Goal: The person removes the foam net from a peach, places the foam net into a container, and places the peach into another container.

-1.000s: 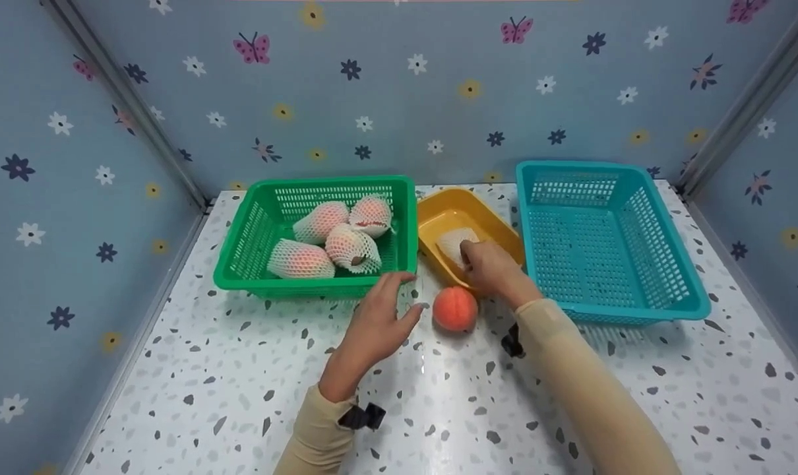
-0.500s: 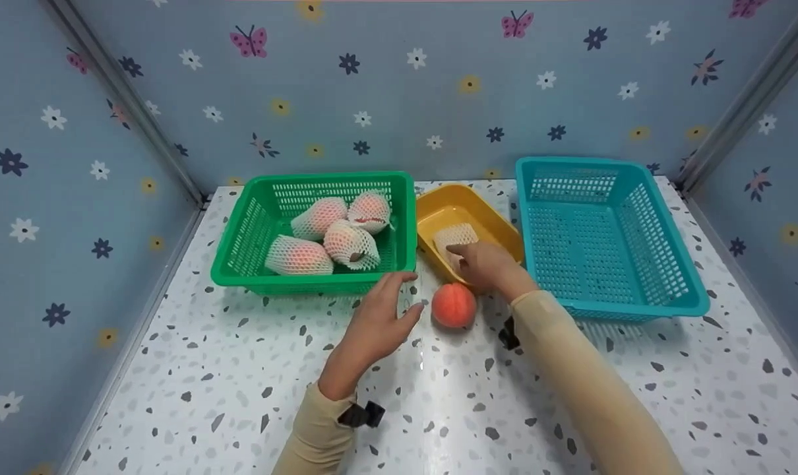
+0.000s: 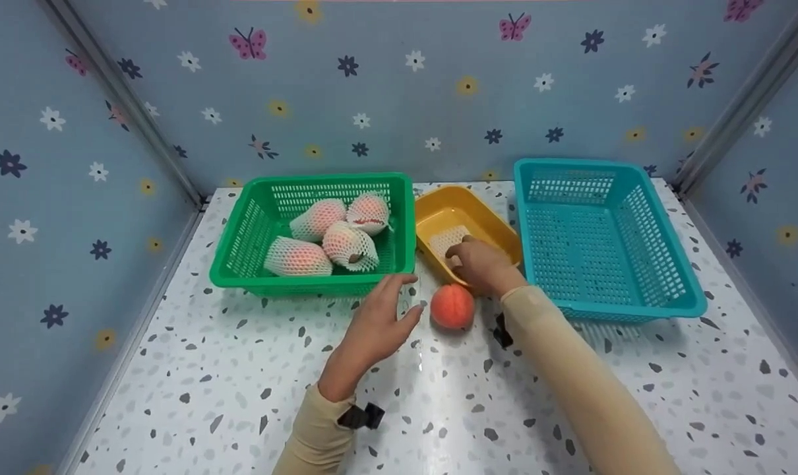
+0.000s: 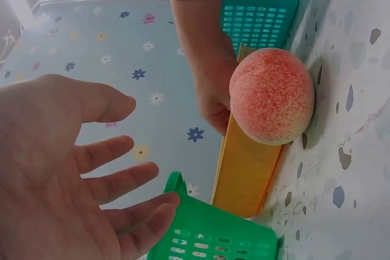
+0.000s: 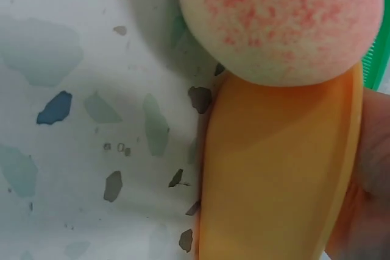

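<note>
Over the yellow tray point(image 3: 488, 221), my right hand point(image 3: 481, 264) reaches in with bent fingers and pinches the near end of a white foam fruit net point(image 3: 446, 237). Part of the net is hidden beneath the fingers. My left hand point(image 3: 376, 323) is held in front of the green basket, thumb and fingers spread apart, holding nothing. Between the hands a bare pink peach point(image 3: 452, 307) sits on the table, close to the tray's near corner. In the left wrist view, the palm of the left hand point(image 4: 79, 168) shows, well apart from the peach point(image 4: 272, 95).
The green basket point(image 3: 306, 280) on the left contains several peaches point(image 3: 298, 257) in foam nets. To the right stands a blue-green basket point(image 3: 580, 257) with nothing in it. A patterned wall point(image 3: 386, 86) closes off the back of the speckled table point(image 3: 241, 396).
The right hand's index finger stretched out over the net, then bent down again, and the net now lies flatter. The left hand and the peach have stayed in place.
</note>
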`<state>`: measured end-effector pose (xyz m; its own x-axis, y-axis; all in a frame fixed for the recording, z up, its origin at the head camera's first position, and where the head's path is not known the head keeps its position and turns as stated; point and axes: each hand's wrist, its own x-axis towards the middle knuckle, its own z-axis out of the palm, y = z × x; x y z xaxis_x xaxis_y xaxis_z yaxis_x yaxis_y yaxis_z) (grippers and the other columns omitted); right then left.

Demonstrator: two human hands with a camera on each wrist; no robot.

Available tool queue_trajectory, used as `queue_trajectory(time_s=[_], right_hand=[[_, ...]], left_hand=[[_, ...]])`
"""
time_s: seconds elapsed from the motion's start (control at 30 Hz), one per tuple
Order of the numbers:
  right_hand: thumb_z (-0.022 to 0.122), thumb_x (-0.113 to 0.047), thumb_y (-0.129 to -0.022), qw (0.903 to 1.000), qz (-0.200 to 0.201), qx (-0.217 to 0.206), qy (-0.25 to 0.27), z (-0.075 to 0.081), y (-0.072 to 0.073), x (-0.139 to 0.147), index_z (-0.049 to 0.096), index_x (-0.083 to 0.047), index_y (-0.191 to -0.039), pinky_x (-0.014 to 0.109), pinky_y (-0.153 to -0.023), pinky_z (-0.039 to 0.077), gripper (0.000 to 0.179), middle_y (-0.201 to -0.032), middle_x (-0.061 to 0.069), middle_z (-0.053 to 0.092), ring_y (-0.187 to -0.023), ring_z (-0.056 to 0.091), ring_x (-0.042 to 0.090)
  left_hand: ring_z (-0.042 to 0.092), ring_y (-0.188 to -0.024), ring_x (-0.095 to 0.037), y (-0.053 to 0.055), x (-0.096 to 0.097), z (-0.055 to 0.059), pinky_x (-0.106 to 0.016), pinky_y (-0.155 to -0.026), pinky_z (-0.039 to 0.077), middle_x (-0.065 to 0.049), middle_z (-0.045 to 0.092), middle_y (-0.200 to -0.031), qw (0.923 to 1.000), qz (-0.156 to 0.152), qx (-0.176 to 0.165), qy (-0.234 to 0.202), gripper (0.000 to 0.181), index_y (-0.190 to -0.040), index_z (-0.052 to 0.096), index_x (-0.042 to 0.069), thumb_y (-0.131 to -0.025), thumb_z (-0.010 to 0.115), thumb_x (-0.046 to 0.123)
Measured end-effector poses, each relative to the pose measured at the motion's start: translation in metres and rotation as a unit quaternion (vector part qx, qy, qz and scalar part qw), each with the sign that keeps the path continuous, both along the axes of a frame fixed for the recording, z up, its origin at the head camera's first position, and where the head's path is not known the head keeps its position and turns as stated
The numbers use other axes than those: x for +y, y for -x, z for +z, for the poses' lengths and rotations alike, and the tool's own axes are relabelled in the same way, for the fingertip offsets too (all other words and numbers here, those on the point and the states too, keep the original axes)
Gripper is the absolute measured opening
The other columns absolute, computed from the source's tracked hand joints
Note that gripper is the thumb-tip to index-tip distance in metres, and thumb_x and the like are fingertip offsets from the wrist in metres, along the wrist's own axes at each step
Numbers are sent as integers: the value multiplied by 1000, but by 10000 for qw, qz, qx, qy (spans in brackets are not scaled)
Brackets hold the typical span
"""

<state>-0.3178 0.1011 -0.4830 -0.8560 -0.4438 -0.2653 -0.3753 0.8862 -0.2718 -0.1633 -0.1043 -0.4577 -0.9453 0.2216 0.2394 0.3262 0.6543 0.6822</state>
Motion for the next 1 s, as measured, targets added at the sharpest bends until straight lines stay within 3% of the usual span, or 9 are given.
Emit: queue_trajectory(time_s=[0.63,0.8,1.0], right_hand=[[54,-29,-100,9997,-243,-59,42,-2,1,-6,64,-18,-129,46,-100,42,32,-121,8,58,-106,56,26],[60,-25,-96,9996,-78,267,89,5,-1,-6,63,-14,-128,45,-99,43,33,-120,8,60,-106,57,26],[66,-18,-92,9928,447,1100,162,31,-13,-4,66,-8,-120,44,-88,50,29,-111,12,66,-96,62,29]], left_hand=[[50,-120,-18,0,-1,-6,-38,-101,41,-4,53,-130,9999,-53,-65,-65,42,-132,53,10,-94,64,22],[51,-119,-19,0,-1,-7,-39,-100,41,-5,53,-129,9999,-68,-80,-87,42,-132,52,9,-93,65,21],[51,-120,-22,1,-2,-9,-41,-100,41,-5,53,-128,9997,-96,-176,-119,42,-132,52,9,-93,65,20]])
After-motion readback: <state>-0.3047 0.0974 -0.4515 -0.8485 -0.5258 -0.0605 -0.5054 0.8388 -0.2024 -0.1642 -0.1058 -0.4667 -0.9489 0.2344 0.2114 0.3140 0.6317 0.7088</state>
